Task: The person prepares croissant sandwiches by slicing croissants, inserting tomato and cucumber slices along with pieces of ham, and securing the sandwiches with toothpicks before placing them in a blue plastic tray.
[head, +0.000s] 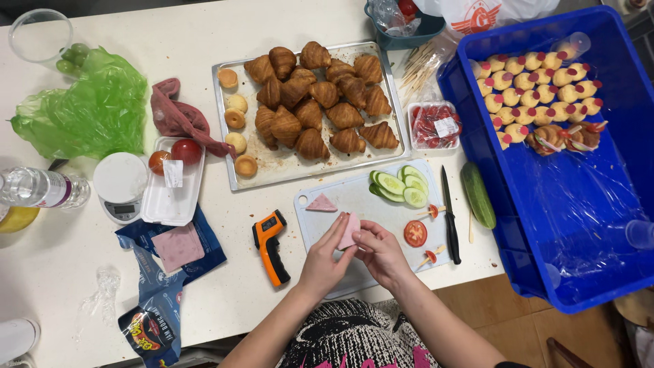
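Both hands meet over the near edge of a white cutting board (354, 194). My left hand (325, 255) and my right hand (378, 251) pinch a folded pink ham slice (349, 229) between their fingertips. On the board lie a triangular ham piece (321, 202), cucumber slices (400, 185), a tomato slice (415, 233) and two small skewered tomato bits (432, 211). A black knife (449, 217) rests along the board's right side.
A baking tray (272, 170) holds croissants (320, 102) and small pastries. An orange infrared thermometer (270, 244), an open ham packet (177, 247), a kitchen scale (120, 185), a tomato tray (170, 197) and a whole cucumber (477, 194) lie around. A blue crate (579, 225) with finished snacks stands right.
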